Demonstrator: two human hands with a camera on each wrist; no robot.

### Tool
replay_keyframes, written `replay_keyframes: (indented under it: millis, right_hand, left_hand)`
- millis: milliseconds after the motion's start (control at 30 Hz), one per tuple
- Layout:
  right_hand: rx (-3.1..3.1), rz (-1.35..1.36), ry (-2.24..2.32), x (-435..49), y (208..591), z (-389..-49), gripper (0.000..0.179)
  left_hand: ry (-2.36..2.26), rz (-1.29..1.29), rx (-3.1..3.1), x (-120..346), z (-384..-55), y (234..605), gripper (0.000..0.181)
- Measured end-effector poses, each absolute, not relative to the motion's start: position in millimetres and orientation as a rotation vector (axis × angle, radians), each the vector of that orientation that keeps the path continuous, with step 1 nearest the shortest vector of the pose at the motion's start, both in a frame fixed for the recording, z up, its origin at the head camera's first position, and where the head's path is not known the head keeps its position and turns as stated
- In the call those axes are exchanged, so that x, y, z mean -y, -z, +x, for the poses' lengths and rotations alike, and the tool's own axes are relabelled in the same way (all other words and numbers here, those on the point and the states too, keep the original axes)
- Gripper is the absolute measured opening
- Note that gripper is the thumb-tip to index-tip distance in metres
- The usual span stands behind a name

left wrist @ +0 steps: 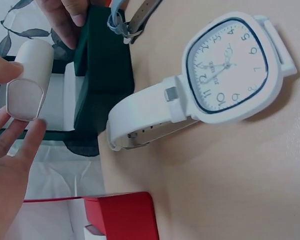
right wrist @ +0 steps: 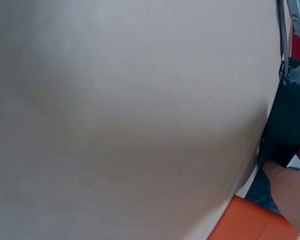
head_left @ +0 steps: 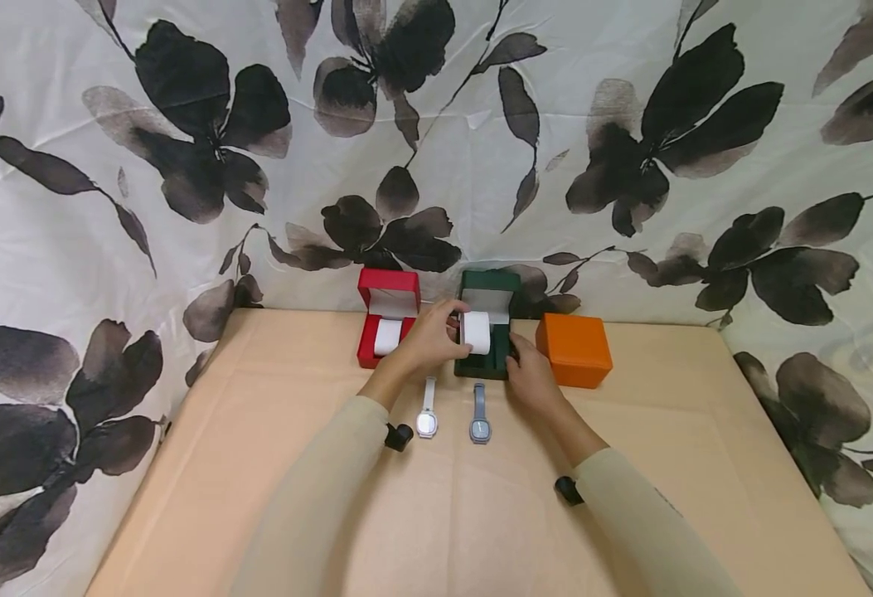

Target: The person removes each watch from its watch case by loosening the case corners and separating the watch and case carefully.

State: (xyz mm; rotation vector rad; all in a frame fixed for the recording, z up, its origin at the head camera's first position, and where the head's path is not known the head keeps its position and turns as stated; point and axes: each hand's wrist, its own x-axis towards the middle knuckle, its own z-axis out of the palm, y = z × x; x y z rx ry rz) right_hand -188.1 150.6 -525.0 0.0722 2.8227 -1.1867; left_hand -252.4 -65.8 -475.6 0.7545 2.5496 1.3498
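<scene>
My left hand (head_left: 434,338) pinches a white watch cushion (head_left: 475,332) by its ends, over the opened green watch box (head_left: 481,366). In the left wrist view, the cushion (left wrist: 34,80) shows as a pale roll between thumb and fingers. At the green box's right side, my right hand (head_left: 531,370) grips the wall with its thumb and fingers. In front of the boxes lie a white watch (head_left: 427,421) and a blue-grey watch (head_left: 480,427), straps pointing to the back.
To the left stands an opened red watch box (head_left: 367,344) with a white cushion inside. A closed orange box (head_left: 574,351) sits right of my right hand. Behind the tan tabletop (head_left: 667,464) hangs a flowered cloth (head_left: 496,149).
</scene>
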Motion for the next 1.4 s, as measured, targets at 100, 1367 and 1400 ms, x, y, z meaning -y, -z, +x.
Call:
replay_keyframes:
  millis: [100,1367,1400]
  right_hand:
    - [-2.844,0.046,1.179,-151,526,-189,0.054]
    - [-2.838,0.028,1.106,-154,529,-189,0.056]
    - [-2.842,0.025,1.106,-154,528,-188,0.056]
  left_hand:
    - [-1.323,0.752,-2.574,65,-254,478,0.061]
    - [-1.065,0.834,-2.600,40,-264,494,0.060]
    - [-1.059,0.833,-2.609,40,-264,495,0.060]
